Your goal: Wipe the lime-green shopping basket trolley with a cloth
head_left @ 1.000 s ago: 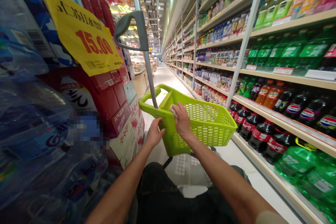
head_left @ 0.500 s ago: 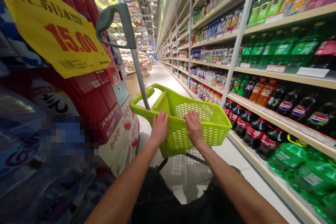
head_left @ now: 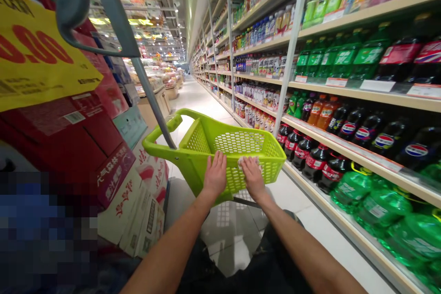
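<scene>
A lime-green shopping basket cart with a perforated bin stands across in front of my knees. My left hand lies on its near side, fingers stretched out flat with the tips at the rim. To the right of it, my right hand presses a crumpled white cloth against the same near side, just under the rim. The cloth is mostly hidden under the fingers. A grey pull handle on a metal pole rises from the cart's left end.
Shelves of drink bottles line the right side, with large green bottles at the bottom. Stacked drink cartons and a yellow price sign stand close on the left. A tiled aisle runs ahead between them.
My view has shifted, so the cart and shelves sit further left in the picture. Both hands have moved right along the basket's near side, the right one still with the cloth.
</scene>
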`<state>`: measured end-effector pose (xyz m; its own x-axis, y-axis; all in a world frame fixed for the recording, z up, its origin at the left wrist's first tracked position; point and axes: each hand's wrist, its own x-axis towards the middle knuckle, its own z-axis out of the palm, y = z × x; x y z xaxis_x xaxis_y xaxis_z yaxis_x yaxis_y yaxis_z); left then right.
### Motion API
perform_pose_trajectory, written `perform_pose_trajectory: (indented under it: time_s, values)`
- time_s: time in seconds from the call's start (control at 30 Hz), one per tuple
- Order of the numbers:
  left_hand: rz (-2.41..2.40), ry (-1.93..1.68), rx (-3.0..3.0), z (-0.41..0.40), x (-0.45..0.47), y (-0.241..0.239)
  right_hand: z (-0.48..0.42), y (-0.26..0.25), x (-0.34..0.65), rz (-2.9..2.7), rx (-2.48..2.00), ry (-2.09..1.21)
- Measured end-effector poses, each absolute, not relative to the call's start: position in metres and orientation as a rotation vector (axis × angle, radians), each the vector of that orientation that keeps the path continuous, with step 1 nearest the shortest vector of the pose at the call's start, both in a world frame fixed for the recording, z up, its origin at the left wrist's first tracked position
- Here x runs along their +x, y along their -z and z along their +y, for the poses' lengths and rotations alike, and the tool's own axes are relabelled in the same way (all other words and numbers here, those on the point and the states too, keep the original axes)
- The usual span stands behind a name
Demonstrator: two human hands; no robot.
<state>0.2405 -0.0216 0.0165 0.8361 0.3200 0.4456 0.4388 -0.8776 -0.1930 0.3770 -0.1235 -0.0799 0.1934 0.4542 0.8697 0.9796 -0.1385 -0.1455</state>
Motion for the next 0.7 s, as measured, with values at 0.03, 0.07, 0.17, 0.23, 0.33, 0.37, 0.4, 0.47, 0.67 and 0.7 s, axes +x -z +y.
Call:
perform_pose_trajectory:
  time_s: [0.03,0.07,0.17,0.23,0.33,0.37,0.4,0.47,0.67,0.7]
  values:
    - [-0.572,0.613,-2.74,-0.021,0.243,-0.015,-0.13,0.091,0.379,-1.405,-1.748,0.845]
    - [-0.565,0.639,-2.752,-0.021,0.244,-0.013,-0.137,0.101,0.381,-1.445,-1.777,0.814]
    - [-0.557,0.699,-2.779,-0.017,0.247,-0.01,-0.155,0.107,0.394,-1.378,-1.834,0.793]
    - [-0.59,0.709,-2.788,-0.015,0.248,-0.009,-0.159,0.091,0.412,-1.206,-1.852,0.846]
    - [-0.656,0.697,-2.802,-0.017,0.252,-0.01,-0.16,0.076,0.436,-1.031,-1.872,0.913]
    - [-0.675,0.696,-2.805,-0.018,0.254,-0.011,-0.161,0.081,0.44,-1.034,-1.878,0.909]
    - [-0.691,0.698,-2.806,-0.019,0.256,-0.011,-0.163,0.091,0.442,-1.06,-1.882,0.894]
    - [-0.723,0.707,-2.798,-0.02,0.261,-0.013,-0.172,0.115,0.444,-1.148,-1.883,0.849]
    - [-0.794,0.736,-2.758,-0.018,0.268,-0.015,-0.192,0.111,0.474,-0.985,-1.847,0.867]
    - [-0.793,0.733,-2.755,-0.018,0.268,-0.015,-0.19,0.106,0.479,-0.937,-1.841,0.878]
